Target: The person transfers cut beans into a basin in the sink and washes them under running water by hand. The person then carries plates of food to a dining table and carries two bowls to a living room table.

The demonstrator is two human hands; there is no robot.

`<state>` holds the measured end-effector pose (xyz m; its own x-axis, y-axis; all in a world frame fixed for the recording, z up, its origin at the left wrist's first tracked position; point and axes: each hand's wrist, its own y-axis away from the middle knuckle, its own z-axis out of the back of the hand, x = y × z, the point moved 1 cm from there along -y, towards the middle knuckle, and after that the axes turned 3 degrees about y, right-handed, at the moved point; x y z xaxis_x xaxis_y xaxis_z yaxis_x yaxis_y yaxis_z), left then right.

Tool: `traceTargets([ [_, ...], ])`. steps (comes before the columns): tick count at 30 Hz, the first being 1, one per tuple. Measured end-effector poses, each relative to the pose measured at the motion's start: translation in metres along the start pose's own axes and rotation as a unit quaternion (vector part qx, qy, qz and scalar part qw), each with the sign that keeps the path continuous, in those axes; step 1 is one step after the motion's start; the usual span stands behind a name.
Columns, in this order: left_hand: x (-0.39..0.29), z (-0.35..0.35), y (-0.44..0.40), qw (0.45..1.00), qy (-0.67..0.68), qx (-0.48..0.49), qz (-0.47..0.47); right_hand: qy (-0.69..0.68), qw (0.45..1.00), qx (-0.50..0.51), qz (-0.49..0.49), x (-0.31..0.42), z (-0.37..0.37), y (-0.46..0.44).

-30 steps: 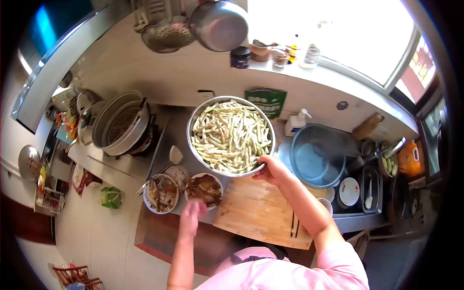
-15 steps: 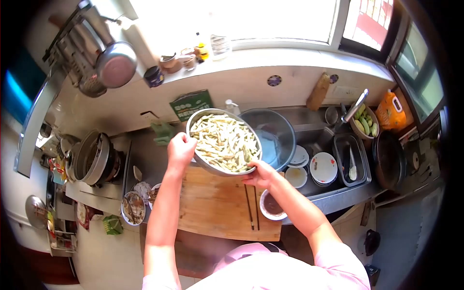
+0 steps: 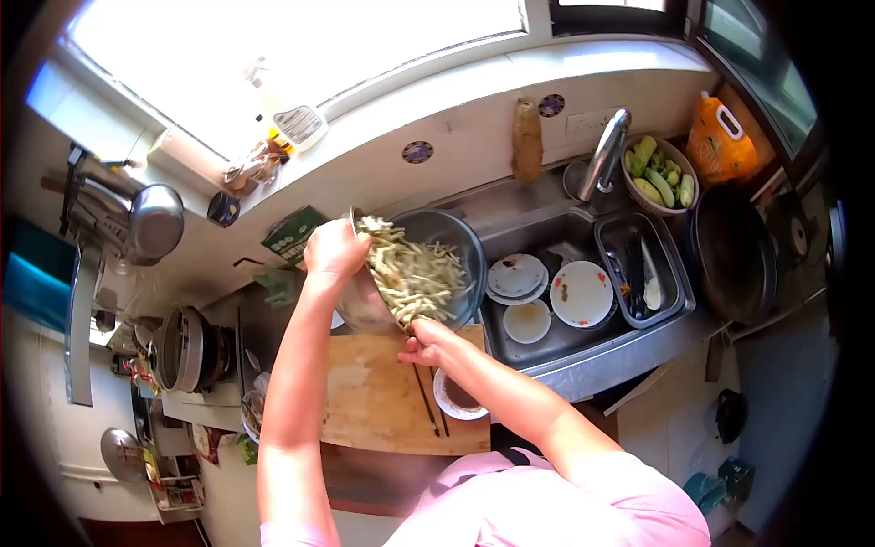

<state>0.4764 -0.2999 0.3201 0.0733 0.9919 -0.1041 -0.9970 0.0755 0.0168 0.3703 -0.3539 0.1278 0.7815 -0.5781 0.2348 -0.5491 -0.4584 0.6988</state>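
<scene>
A steel bowl (image 3: 366, 305) is tilted steeply to the right between my two hands. My left hand (image 3: 335, 251) grips its upper left rim, and my right hand (image 3: 427, 341) is closed on the lower rim. Pale green bean pieces (image 3: 415, 273) slide from it into a large bluish translucent basin (image 3: 465, 246). The basin stands left of the sink. Below the bowl lies a wooden board (image 3: 365, 401), with a pair of dark chopsticks (image 3: 427, 401) and a white bowl of brown liquid (image 3: 460, 397) at its right side.
The sink (image 3: 510, 351) holds plates (image 3: 581, 294) and a grey tub (image 3: 670, 305) with utensils. Behind it are a faucet (image 3: 605, 159), a basket of green vegetables (image 3: 663, 178) and an orange bag (image 3: 720, 141). A pot (image 3: 178, 348) stands on the left stove.
The steel bowl has gone from nearly level to steeply tilted over the basin, and beans are now pouring out. My left hand took hold of the rim earlier. The view has swung right.
</scene>
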Motion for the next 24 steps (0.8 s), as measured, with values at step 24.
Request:
traceTargets([
  [24, -0.052, 0.026, 0.052, 0.986, -0.07, -0.111, -0.104, 0.036, 0.993, 0.109, 0.029, 0.0, -0.006, 0.018],
])
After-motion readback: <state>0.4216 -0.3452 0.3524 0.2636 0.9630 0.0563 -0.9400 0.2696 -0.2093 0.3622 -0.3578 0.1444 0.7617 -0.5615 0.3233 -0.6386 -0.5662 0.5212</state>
